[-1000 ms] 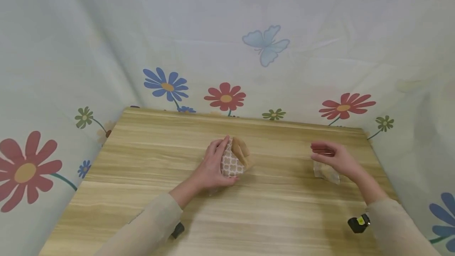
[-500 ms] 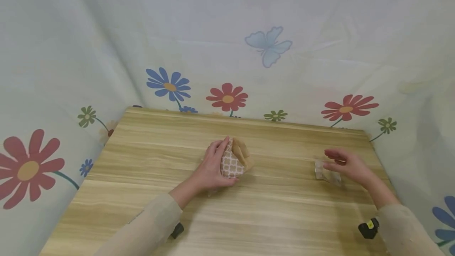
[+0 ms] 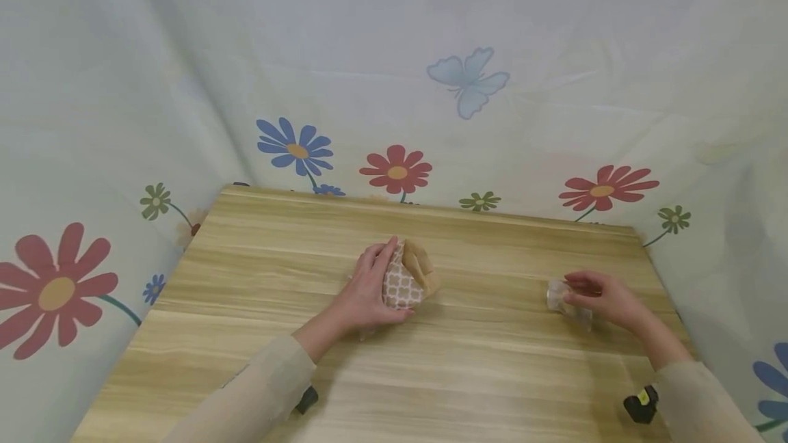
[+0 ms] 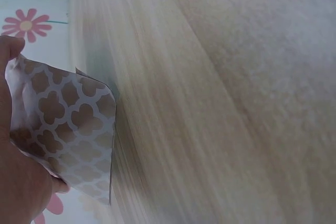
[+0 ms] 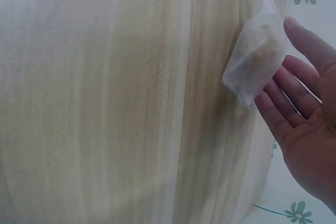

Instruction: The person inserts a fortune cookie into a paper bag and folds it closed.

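Note:
A small paper bag (image 3: 406,282) with a brown-and-white lattice print stands open near the middle of the wooden table (image 3: 480,374). My left hand (image 3: 377,284) grips it from the left, fingers up its side and thumb at its base. In the left wrist view the bag (image 4: 68,129) fills the lower left beside my left hand (image 4: 16,182). A small clear packet (image 3: 561,297) lies near the table's right edge. My right hand (image 3: 600,296) reaches it, fingers straight. In the right wrist view the fingertips (image 5: 294,30) touch the edge of the packet (image 5: 257,64).
A flower-and-butterfly cloth (image 3: 468,81) hangs behind the table and down both sides. The table's back edge (image 3: 431,205) meets it. Black wrist camera mounts (image 3: 640,405) show at my sleeves near the front edge.
My right hand has dropped and moved toward me, coming down onto the clear packet. My left hand and the bag have not moved.

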### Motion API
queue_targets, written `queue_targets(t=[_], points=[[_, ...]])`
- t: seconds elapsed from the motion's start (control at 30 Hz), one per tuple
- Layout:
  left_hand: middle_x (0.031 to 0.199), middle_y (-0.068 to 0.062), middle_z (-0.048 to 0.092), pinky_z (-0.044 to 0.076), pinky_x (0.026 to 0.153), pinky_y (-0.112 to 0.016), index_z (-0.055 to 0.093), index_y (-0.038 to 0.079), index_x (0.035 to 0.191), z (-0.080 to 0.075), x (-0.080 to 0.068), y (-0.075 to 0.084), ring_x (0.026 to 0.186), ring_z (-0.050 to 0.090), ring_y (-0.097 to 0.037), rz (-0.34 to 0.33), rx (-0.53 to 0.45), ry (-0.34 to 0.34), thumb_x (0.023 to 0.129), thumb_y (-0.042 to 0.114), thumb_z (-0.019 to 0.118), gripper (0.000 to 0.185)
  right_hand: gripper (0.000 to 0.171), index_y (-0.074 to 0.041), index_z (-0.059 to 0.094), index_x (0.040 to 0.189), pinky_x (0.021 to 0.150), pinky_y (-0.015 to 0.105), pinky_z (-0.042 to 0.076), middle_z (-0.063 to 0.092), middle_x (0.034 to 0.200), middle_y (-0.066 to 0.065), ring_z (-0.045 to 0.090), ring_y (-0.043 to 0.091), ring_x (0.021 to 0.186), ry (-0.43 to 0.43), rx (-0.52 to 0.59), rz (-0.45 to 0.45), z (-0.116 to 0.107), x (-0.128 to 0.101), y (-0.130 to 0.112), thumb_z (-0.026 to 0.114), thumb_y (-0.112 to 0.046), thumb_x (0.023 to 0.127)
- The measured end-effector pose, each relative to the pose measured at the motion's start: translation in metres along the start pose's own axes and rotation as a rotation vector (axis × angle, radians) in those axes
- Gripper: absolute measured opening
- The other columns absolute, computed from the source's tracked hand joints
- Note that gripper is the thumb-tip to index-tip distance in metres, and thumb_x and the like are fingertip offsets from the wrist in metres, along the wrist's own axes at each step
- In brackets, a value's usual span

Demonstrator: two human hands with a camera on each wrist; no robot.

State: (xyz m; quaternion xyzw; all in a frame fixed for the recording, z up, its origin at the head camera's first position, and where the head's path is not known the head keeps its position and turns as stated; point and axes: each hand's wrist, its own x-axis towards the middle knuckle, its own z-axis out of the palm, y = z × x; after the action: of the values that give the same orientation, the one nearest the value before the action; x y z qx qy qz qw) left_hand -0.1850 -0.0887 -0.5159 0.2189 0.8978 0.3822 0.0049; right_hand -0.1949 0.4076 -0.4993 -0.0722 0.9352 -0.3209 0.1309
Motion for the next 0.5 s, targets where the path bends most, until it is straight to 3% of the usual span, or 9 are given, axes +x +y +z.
queue_targets(t=[0.27,0.5], points=[[0.165,-0.014,0.028,0.042,0.118,-0.055,0.011,0.018,0.173,-0.0009,-0.0007,0.0032,0.146,0.037,-0.033,-0.008,0.015,-0.006,0.069,0.044,0.097,0.137,0.055,0.010,0.062,0.138,0.092,0.045,0.059,0.070,0.129,0.027,0.067,0.039,0.116,-0.004,0.010,0.024,0.0003,-0.0027,0.0032,0.071,-0.032,0.105],[0.164,-0.016,0.029,0.041,0.119,-0.055,0.012,0.018,0.173,-0.0027,-0.0008,0.0070,0.146,0.038,-0.034,-0.004,0.021,-0.013,0.069,0.042,0.099,0.138,0.059,0.009,0.061,0.137,0.085,0.038,0.058,0.071,0.124,0.023,0.067,0.031,0.109,-0.032,0.040,0.102,0.0003,-0.0018,0.0020,0.073,-0.038,0.103]])
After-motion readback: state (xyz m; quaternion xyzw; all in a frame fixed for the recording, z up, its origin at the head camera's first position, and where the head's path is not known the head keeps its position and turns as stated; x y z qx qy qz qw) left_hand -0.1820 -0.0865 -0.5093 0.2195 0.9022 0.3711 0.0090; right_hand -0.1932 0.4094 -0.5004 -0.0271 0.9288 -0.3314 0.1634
